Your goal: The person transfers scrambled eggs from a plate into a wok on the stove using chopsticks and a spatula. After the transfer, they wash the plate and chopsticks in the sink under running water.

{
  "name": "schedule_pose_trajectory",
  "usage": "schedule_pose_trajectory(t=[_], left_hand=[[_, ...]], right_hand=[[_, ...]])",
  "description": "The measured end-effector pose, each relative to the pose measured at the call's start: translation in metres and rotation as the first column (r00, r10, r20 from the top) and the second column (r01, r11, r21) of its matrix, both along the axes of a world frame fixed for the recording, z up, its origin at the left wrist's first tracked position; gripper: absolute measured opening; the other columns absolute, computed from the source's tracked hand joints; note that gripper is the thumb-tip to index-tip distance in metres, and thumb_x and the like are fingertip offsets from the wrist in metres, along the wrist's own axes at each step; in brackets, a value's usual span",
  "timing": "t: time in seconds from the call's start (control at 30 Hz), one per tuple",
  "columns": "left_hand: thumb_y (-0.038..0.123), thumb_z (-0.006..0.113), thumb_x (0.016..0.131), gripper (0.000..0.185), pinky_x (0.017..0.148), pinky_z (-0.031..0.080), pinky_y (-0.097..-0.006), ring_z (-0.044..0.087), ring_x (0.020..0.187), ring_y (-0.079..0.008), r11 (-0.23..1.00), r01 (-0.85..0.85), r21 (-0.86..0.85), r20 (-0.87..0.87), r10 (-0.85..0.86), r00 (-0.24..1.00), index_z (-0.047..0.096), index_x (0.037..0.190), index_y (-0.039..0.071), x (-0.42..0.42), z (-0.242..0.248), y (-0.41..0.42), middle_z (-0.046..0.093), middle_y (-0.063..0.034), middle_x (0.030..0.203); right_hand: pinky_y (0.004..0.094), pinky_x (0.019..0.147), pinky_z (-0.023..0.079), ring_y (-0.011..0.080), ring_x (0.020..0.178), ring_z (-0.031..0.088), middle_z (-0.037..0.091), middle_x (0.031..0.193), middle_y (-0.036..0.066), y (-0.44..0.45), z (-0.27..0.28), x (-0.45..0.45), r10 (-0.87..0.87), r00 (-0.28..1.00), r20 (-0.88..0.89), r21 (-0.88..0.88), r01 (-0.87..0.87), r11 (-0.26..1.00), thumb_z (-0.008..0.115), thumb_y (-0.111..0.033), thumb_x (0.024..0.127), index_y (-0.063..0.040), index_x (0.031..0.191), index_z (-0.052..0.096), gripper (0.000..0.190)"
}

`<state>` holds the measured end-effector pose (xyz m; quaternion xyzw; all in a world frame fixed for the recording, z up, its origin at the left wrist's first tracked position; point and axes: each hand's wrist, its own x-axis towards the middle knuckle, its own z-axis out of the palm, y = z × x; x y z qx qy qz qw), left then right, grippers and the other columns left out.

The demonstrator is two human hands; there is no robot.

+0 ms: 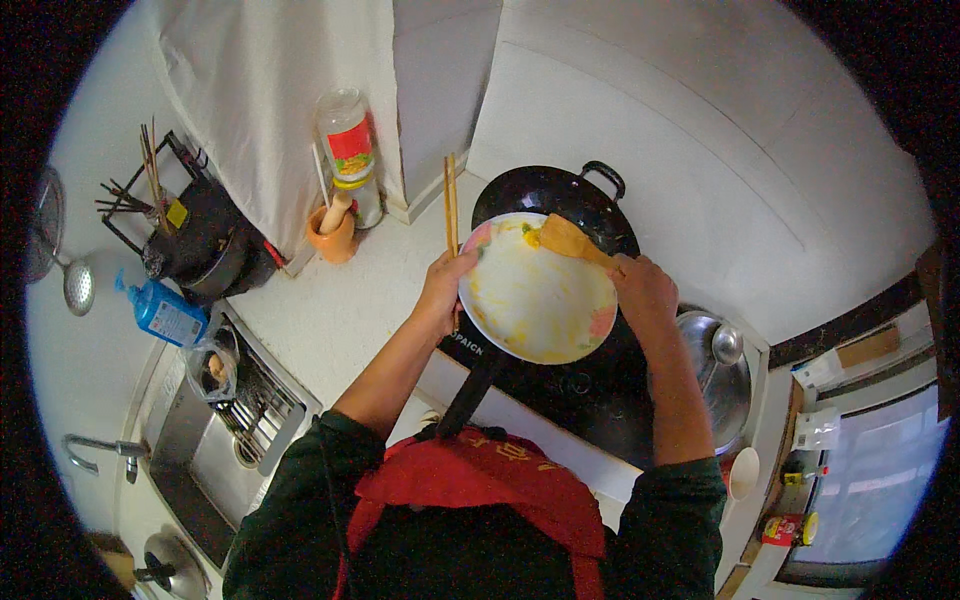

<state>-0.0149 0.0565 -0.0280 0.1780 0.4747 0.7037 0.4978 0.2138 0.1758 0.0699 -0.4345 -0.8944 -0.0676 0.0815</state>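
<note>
My left hand [446,289] grips the left rim of a white plate [536,300] with pink floral patches and yellow smears, along with a pair of wooden chopsticks [451,202] that point away from me. The plate is tilted over a black wok [544,189]. In my right hand [646,292] is a wooden spatula [574,241], its blade against the plate's upper part beside a small yellow and green food scrap [532,236]. The wok's long handle [472,394] reaches back towards me, over a black cooktop [592,405]. The plate hides most of the wok's inside.
An orange mortar with pestle [331,234] and stacked glass jars [349,150] stand back left. Further left are a blue pump bottle [166,311] and a sink [217,465] with a rack. A metal lid or pan [716,382] with a ladle lies to the right, near a cup [742,474].
</note>
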Motion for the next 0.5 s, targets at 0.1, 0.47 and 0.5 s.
schedule_pose_trajectory(t=[0.1,0.47,0.5], left_hand=[[0.024,0.053,0.079,0.033,0.033,0.033,-0.0178,0.049,0.045,-0.0067,0.992,-0.118,-0.045,0.012,0.119,0.993,0.049,0.104,0.003,0.011,0.02,0.001,0.056,-0.0017,0.068],[0.025,0.05,0.081,0.032,0.031,0.034,-0.0191,0.048,0.042,-0.0077,0.98,-0.188,-0.063,-0.084,0.182,0.98,0.048,0.104,0.003,0.008,0.023,0.004,0.055,-0.0016,0.069],[0.024,0.05,0.081,0.031,0.031,0.034,-0.0192,0.047,0.042,-0.0077,0.975,-0.215,-0.052,-0.094,0.209,0.973,0.048,0.104,0.003,0.01,0.028,0.003,0.054,-0.0016,0.068]], right_hand=[[0.0404,0.063,0.05,0.0274,0.077,0.061,0.059,0.085,0.012,-0.004,-0.007,0.003,-0.064,0.998,0.021,0.002,0.064,0.998,0.046,-0.023,0.081,-0.009,0.087,0.058,0.019],[0.0418,0.064,0.047,0.0294,0.076,0.059,0.059,0.08,0.012,-0.018,-0.006,0.008,-0.177,0.983,-0.039,-0.003,0.177,0.984,0.05,-0.03,0.082,-0.012,0.089,0.059,0.021],[0.0417,0.064,0.047,0.0293,0.076,0.059,0.059,0.08,0.012,-0.022,0.002,0.009,-0.194,0.978,-0.074,-0.012,0.194,0.981,0.05,-0.03,0.082,-0.012,0.089,0.059,0.021]])
